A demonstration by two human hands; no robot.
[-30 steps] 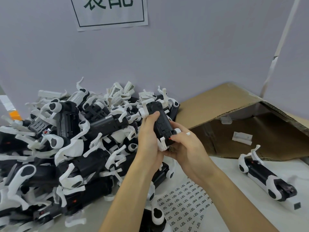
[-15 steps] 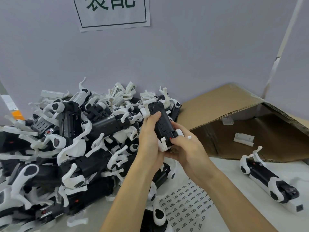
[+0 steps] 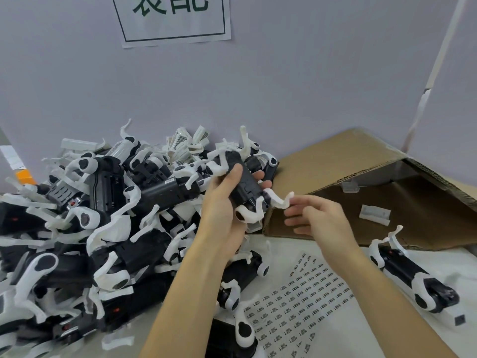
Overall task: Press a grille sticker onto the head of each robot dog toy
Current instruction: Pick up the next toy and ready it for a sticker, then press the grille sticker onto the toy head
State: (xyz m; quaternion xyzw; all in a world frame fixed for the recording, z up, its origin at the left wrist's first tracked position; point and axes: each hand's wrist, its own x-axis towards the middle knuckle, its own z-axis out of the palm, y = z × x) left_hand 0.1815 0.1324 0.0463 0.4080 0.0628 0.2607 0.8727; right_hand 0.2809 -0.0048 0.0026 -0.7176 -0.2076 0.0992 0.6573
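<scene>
My left hand (image 3: 221,213) grips a black-and-white robot dog toy (image 3: 245,188) by its body and holds it up in front of the pile. Just to the right of the toy is my right hand (image 3: 316,218), its fingers relaxed, its fingertips close to the toy's white leg; I cannot tell if they touch. A white sheet of small grille stickers (image 3: 302,303) lies flat on the table below my forearms. Another robot dog (image 3: 415,277) lies on its side at the right.
A big heap of black-and-white robot dogs (image 3: 90,228) fills the left half of the table. An open cardboard box (image 3: 361,164) lies on its side at the back right, with a small white part (image 3: 374,215) inside. More toys (image 3: 240,280) lie under my left forearm.
My right hand has let go of the toy and moved off to the right. The left hand still holds the toy, now tilted with a white leg sticking out right.
</scene>
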